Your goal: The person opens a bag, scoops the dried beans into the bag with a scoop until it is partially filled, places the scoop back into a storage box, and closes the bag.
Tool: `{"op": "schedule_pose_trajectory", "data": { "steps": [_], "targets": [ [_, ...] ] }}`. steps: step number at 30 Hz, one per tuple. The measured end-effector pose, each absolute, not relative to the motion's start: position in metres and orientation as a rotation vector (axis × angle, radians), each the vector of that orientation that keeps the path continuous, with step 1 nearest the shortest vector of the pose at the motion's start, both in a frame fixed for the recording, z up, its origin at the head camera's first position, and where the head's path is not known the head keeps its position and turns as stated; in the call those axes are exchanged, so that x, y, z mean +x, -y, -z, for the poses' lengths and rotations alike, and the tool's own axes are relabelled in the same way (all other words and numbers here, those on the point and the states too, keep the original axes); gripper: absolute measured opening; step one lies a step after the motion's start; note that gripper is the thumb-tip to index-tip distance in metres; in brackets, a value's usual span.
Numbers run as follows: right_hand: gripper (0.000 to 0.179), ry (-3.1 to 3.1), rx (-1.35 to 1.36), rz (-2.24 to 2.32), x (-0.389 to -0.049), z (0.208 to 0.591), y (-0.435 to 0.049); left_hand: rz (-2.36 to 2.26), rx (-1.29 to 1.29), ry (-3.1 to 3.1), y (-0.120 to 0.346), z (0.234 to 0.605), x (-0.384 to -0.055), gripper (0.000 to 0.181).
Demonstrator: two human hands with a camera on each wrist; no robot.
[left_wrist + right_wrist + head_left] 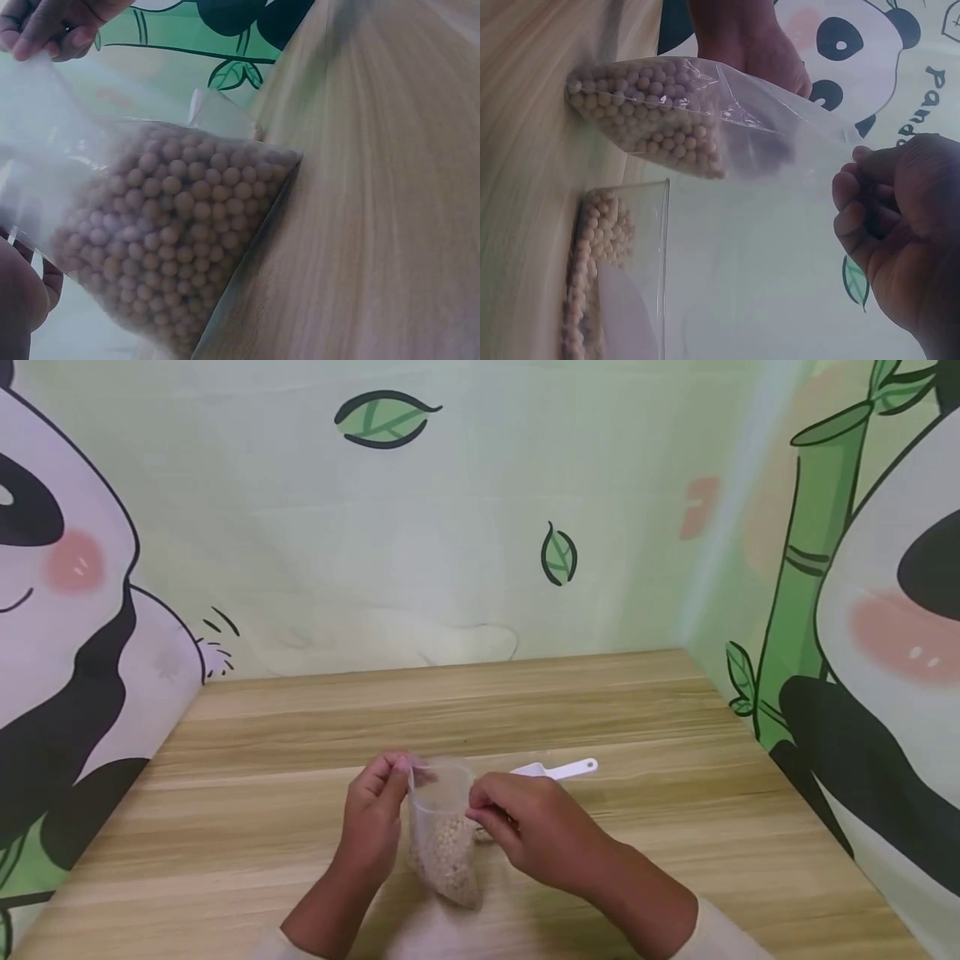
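Observation:
A clear plastic bag (446, 852), part filled with round beige beans (180, 225) like soybeans, is held up by its mouth, its lower corner at the tabletop. At the left of the mouth, my left hand (375, 814) pinches the rim between thumb and fingers. Opposite it, my right hand (543, 831) pinches the other edge, as the right wrist view also shows. Beyond the right hand, a white scoop (573, 768) rests in a clear box (664, 232) of similar beans; the right hand hides most of this box in the head view.
All of this is on a wood-grain table (247, 810). A pale green backdrop (465, 527) with cartoon pandas, bamboo and leaves rises along its back and sides.

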State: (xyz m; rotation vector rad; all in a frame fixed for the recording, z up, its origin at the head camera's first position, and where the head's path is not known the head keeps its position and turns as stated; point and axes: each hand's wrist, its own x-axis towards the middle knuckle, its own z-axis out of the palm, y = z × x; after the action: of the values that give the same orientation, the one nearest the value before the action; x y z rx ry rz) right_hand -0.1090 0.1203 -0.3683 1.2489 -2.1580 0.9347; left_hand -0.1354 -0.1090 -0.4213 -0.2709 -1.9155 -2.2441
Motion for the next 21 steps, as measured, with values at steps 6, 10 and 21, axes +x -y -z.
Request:
{"op": "schedule_pose_trajectory", "data": {
  "steps": [6,10,21],
  "targets": [
    [0.015,2.217,1.222,-0.917,-0.112,0.366,-0.130,2.171,-0.140,1.909,0.115,0.417,-0.133,0.023],
    [0.017,2.237,1.205,-0.917,-0.115,0.368,-0.135,2.078,-0.074,1.976,0.116,0.415,-0.131,0.023],
    [0.027,2.175,1.198,-0.956,-0.122,0.374,-0.145,1.857,-0.050,2.088,0.117,0.415,-0.122,0.024]
  ]
}}
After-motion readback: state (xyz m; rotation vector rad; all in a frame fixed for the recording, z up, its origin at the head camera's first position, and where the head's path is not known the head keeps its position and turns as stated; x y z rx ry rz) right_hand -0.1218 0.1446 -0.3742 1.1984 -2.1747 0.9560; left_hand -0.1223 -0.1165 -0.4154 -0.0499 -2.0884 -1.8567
